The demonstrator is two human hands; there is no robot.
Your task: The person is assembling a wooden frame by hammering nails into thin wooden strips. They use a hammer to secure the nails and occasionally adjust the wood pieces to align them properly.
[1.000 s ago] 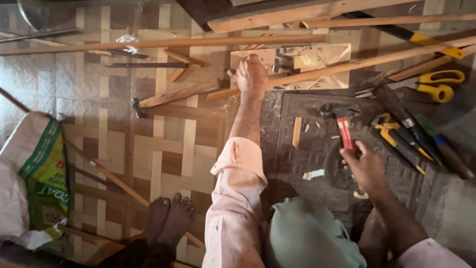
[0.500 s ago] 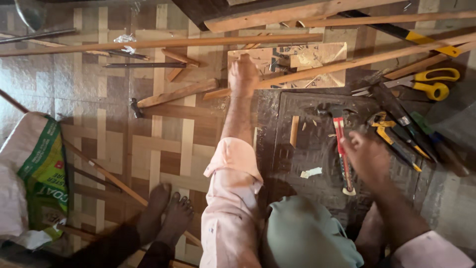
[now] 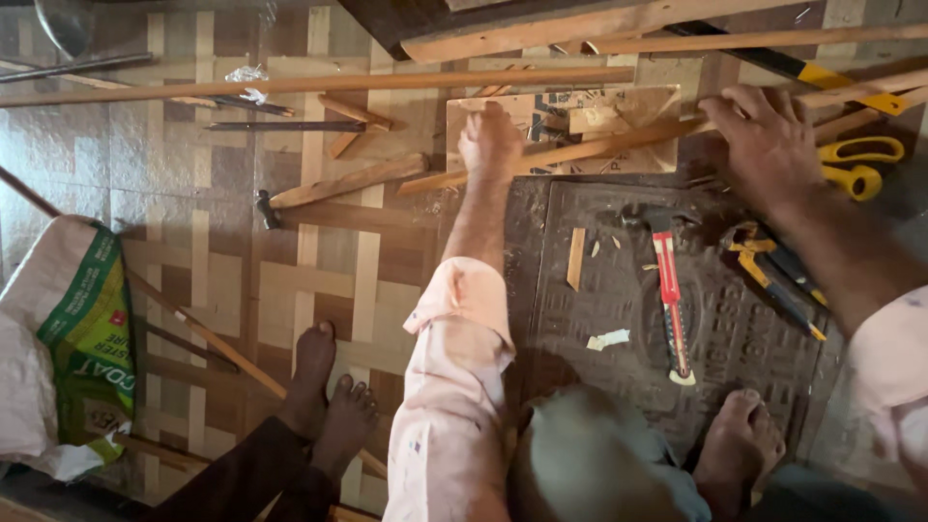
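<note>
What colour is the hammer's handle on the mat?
Red with a pale end, on the hammer; head view.

Left arm extended straight forward, left hand [image 3: 490, 142] palm-down with fingers curled; right hand [image 3: 768, 145] reaches forward, palm-down, fingers spread.

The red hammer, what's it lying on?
The red hammer lies on a dark embossed mat, among wood chips. What is under the mat cannot be seen.

workshop floor | wooden battens [image 3: 319, 83] | hammer [image 3: 669, 290] | pliers [image 3: 773, 271] | scissors [image 3: 860, 164]
</note>
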